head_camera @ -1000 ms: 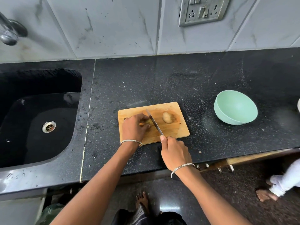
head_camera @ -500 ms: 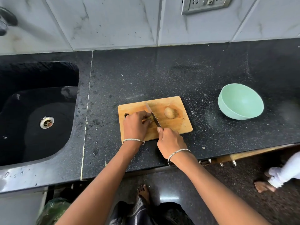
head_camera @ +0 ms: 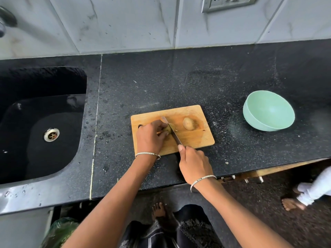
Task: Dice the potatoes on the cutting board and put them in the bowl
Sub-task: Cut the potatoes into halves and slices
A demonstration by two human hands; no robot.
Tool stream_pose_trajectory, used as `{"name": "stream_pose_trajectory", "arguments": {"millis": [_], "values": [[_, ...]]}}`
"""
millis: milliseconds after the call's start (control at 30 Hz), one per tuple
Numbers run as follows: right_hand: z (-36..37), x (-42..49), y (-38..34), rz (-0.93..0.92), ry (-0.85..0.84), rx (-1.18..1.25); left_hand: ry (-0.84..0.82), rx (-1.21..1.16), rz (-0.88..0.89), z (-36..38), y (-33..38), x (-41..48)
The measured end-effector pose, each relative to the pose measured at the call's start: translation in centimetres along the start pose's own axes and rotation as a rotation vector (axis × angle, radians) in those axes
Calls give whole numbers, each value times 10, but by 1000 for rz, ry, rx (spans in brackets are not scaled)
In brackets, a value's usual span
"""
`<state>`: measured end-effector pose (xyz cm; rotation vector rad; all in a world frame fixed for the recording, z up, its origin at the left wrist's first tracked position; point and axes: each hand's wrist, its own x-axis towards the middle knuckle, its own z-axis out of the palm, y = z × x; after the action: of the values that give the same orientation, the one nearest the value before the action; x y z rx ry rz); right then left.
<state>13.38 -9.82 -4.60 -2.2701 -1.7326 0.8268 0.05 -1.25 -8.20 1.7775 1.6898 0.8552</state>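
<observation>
Head view: the blade is now into the first potato, so dicing has barely started.

We see the left hand (head_camera: 149,138) with its grip closed on a potato (head_camera: 168,129) on the cutting board (head_camera: 197,138). The right hand (head_camera: 194,165) has its grip wrapped on the knife (head_camera: 172,131) handle. The blade crosses the potato just right of the left grip's fingertips. The second potato (head_camera: 188,124) is whole, past the blade and apart from both grips. The bowl (head_camera: 268,111) sits well right of the right grip on the worktop (head_camera: 179,83), with nothing visible inside. Versus a second ago, the right grip has pushed forward and the blade sits on the potato, not beside it. The second potato hasn't shifted on the board. We judge most of the cutting is still ahead.
</observation>
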Motion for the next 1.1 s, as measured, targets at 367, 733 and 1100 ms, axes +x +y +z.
{"name": "stream_pose_trajectory", "arguments": {"millis": [367,733,1100], "values": [[-4,-6,-1,-36,39,20,23,-50,-66,-3,6,-6],[-5,-7,-12,-50,66,-129,33,-94,-100,-4,7,-6],[10,6,-16,-30,30,-150,-6,-37,-91,-6,6,-5]]}}
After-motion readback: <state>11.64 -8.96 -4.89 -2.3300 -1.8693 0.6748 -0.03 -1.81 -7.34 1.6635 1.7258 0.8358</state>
